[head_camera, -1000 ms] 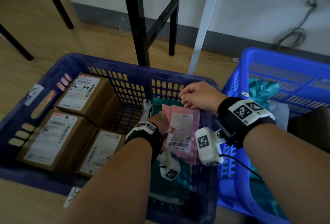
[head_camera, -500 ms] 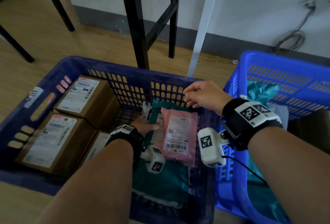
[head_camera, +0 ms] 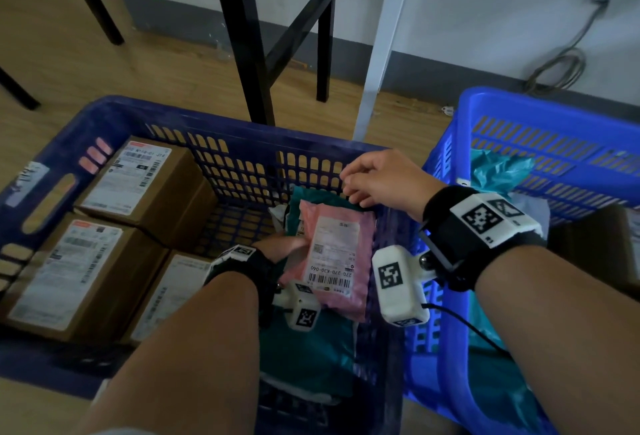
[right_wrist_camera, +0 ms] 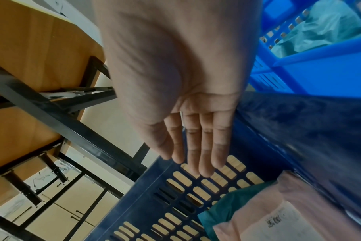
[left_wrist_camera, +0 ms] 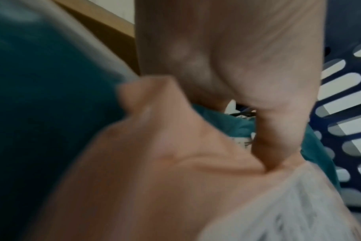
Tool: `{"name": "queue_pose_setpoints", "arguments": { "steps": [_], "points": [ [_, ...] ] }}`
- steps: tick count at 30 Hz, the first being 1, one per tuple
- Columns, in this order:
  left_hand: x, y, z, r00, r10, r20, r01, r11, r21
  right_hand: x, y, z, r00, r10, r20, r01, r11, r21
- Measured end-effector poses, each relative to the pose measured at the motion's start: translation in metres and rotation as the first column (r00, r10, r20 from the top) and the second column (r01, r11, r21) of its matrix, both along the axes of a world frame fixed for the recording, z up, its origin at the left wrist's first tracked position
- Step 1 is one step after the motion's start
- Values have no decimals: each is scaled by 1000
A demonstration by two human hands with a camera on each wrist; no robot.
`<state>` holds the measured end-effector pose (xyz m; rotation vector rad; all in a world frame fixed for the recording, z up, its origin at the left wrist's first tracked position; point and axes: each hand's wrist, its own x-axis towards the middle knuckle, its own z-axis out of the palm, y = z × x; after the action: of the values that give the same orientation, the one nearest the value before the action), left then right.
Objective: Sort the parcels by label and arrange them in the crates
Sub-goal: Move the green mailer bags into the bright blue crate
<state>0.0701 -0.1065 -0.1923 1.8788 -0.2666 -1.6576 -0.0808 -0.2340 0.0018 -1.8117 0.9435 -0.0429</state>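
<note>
A pink parcel (head_camera: 332, 254) with a white barcode label lies flat on teal parcels (head_camera: 304, 351) at the right end of the dark blue crate (head_camera: 242, 136). My left hand (head_camera: 284, 247) is at the parcel's left edge. In the left wrist view its thumb (left_wrist_camera: 278, 130) presses into the pink parcel (left_wrist_camera: 155, 179), pinching it. My right hand (head_camera: 374, 181) hovers just above the parcel's far end. In the right wrist view its fingers (right_wrist_camera: 204, 146) are straight and hold nothing, over the crate wall and the pink parcel (right_wrist_camera: 299, 212).
Three labelled cardboard boxes (head_camera: 145, 178) (head_camera: 79, 272) (head_camera: 166, 292) fill the crate's left half. A bright blue crate (head_camera: 554, 112) at right holds a teal bag (head_camera: 498, 171). Black table legs (head_camera: 242, 36) and a white leg (head_camera: 381, 36) stand behind; cables (head_camera: 561, 67) lie by the wall.
The pink parcel went from being held up to lying flat on the teal parcels. My left hand slid from on top of it to its left edge. The right hand barely moved.
</note>
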Motion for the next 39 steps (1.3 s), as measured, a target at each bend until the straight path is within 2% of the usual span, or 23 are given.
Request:
{"name": "queue_pose_setpoints", "arguments": {
  "steps": [2,4,6,8,10,13,15,16,18,20,22,24,27,32,36,39],
  "points": [
    [0,1,21,994,91,58,-89,995,-36,0,-2,-1,1000,6,-2,-6,1000,16],
    [9,-2,23,980,192,44,-189,979,-74,-2,-4,-1,1000,1,11,-1,1000,25],
    [17,-3,23,975,214,62,-211,976,-46,-5,-4,-1,1000,7,11,-7,1000,13],
    [21,-4,26,967,164,193,-169,986,10,-8,-1,0,1000,24,7,-24,1000,-18],
    [20,-3,47,934,111,339,-128,991,28,-10,2,0,999,50,-1,-50,997,-61],
    [16,-3,71,898,-6,440,-17,999,48,-11,5,-2,998,58,-7,-59,994,-97],
    [17,-4,89,865,5,502,-18,1000,20,-13,7,0,999,47,17,-45,994,-98],
    [18,-6,96,843,1,538,-9,1000,12,-17,8,2,999,20,45,-16,996,-90],
    [14,-11,125,777,-136,615,117,991,71,-24,13,6,988,-97,117,104,993,-57],
    [4,-13,154,716,-191,671,161,981,108,-30,23,4,963,-218,158,224,974,-22],
    [-11,-15,179,679,-250,690,246,963,107,-31,33,2,964,-218,154,222,975,-14],
    [-29,-14,200,675,-240,698,273,960,66,-29,41,3,974,-162,156,167,986,-19],
    [-49,-7,220,681,-293,671,302,947,108,-25,47,7,984,-100,149,110,992,-55],
    [-44,4,216,708,-388,590,344,919,192,-7,49,11,975,-96,200,117,988,-97],
    [-36,3,212,724,-363,586,324,930,175,11,52,16,968,-73,241,100,990,-103],
    [-31,2,214,705,-382,598,353,920,171,18,55,23,975,-3,224,42,985,-169]
  ]
}}
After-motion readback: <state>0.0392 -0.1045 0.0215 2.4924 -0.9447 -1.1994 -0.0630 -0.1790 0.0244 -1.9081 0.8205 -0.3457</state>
